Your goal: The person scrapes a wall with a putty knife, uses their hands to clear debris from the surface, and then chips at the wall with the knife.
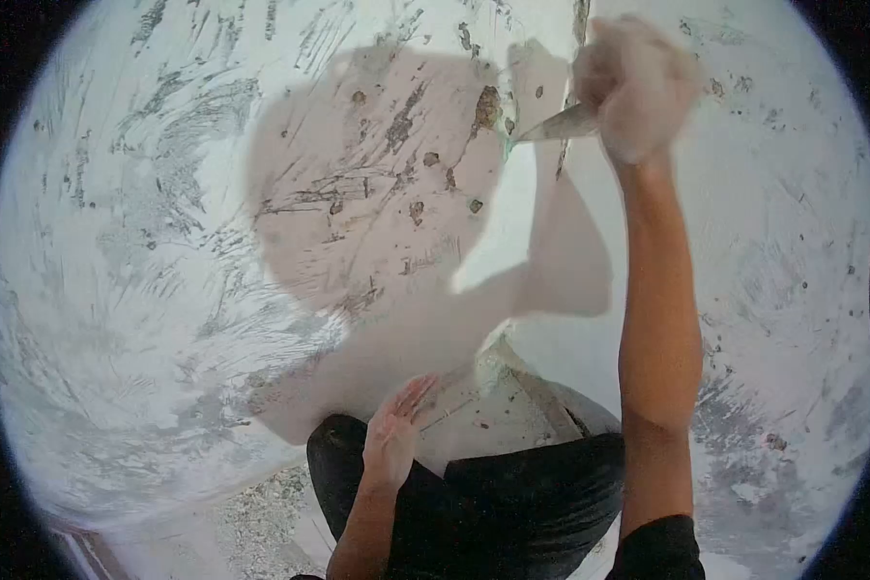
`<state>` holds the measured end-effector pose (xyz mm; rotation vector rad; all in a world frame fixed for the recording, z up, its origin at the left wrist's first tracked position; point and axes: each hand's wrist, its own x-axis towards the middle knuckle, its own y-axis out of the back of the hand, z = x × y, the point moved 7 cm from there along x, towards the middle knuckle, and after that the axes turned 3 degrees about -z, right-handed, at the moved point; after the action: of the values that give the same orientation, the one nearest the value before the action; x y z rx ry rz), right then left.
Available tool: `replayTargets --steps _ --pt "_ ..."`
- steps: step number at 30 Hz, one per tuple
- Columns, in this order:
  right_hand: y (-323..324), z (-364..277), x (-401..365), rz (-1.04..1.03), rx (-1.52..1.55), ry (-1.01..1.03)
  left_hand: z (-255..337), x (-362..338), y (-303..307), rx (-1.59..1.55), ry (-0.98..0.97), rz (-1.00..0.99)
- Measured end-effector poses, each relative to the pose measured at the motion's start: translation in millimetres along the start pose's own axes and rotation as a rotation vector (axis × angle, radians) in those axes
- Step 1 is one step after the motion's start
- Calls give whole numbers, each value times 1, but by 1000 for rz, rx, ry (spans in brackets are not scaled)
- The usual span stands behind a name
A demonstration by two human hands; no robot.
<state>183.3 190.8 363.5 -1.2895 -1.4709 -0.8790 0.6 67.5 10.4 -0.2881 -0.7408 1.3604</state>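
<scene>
My right hand [643, 92], blurred by motion, is raised at the upper right and closed around a putty knife [561, 126]. The knife's pointed-looking metal blade reaches left, its tip at the pale wall [193, 319] beside a vertical crack and a chipped brown spot. My left hand [393, 435] is low in front of my knee, palm turned sideways, fingers stretched out, with nothing in it.
Bent legs in black trousers [532, 503] fill the bottom middle. Between them and the wall corner lies a dusty pale surface [483, 420]. Speckled debris [271, 517] covers the floor at the lower left. Shadows of my head and arm fall across the wall.
</scene>
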Motion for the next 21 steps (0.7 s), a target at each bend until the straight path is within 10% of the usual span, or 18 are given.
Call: replayTargets --steps 3,5,7,9,12,21 --pt "5 -12 9 -192 264 18 -5 2 0 -8 32 19" --pt "0 19 -14 163 -225 -35 -2 3 -2 7 23 12" --pt "-16 57 -32 -120 -546 -163 -2 -1 -1 7 9 -3" --pt "-3 22 -28 79 -352 135 -2 2 1 3 -31 -28" --pt "26 -24 -12 295 84 34 -5 -1 4 -47 19 -3" --pt "38 11 15 153 262 -85 -22 2 4 -4 93 18"
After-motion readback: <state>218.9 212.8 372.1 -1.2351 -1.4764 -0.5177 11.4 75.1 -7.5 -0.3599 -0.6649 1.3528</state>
